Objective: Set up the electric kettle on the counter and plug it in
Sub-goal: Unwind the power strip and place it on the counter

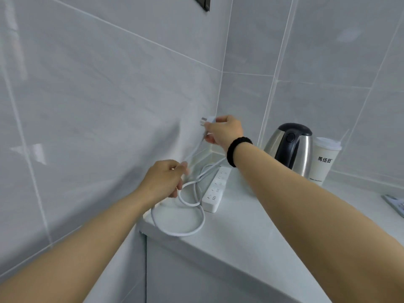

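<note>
A steel electric kettle [291, 147] with a black lid and handle stands in the far corner of the pale counter [240, 232]. A white power strip [215, 190] lies on the counter to its left, and its white cord [185, 231] loops across the counter's left end. My right hand [224, 132] holds the cord's white plug [207, 121] up near the left wall, prongs pointing left. Lower down, my left hand [167, 179] pinches the cord above the loops.
A white paper cup [325, 160] with dark lettering stands right of the kettle. A flat printed item [394, 203] lies at the counter's right edge. Tiled walls close the left and back. A dark plate [202, 2] is on the wall at the top.
</note>
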`<state>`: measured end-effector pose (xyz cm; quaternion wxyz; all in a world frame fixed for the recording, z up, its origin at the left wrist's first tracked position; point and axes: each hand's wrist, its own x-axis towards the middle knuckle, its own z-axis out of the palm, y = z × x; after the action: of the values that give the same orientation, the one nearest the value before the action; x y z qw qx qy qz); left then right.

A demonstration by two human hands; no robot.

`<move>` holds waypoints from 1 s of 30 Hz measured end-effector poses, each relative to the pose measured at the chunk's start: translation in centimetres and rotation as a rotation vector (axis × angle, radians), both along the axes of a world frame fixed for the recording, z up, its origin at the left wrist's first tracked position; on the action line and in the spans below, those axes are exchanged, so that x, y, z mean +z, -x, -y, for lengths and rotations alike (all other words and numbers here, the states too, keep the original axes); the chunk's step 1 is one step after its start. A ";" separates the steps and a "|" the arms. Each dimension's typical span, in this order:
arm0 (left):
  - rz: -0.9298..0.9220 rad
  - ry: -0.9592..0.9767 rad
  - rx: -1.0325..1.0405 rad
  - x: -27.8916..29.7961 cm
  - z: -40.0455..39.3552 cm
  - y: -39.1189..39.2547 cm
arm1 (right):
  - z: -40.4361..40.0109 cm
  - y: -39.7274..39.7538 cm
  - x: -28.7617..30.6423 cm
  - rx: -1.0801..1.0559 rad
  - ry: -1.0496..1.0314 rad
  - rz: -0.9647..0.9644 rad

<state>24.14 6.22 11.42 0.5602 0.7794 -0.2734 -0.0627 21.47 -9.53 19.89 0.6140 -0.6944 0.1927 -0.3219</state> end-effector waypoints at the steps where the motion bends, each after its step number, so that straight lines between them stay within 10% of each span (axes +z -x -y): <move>1: -0.098 0.045 -0.073 0.1 -0.4 0.2 | 0.2 0.1 0.6 0.007 -0.019 0.039; 6: -0.324 0.254 -0.361 1.1 -1.8 1.1 | 1.3 0.3 4.3 0.035 -0.080 0.205; 30: -0.006 0.586 -0.247 12.6 -0.5 -0.2 | -4.1 -1.1 21.1 0.096 0.379 0.439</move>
<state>24.38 6.76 23.97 0.7498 0.5455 -0.3708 -0.0511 22.59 -5.46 41.02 0.5149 -0.7188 -0.0414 -0.4653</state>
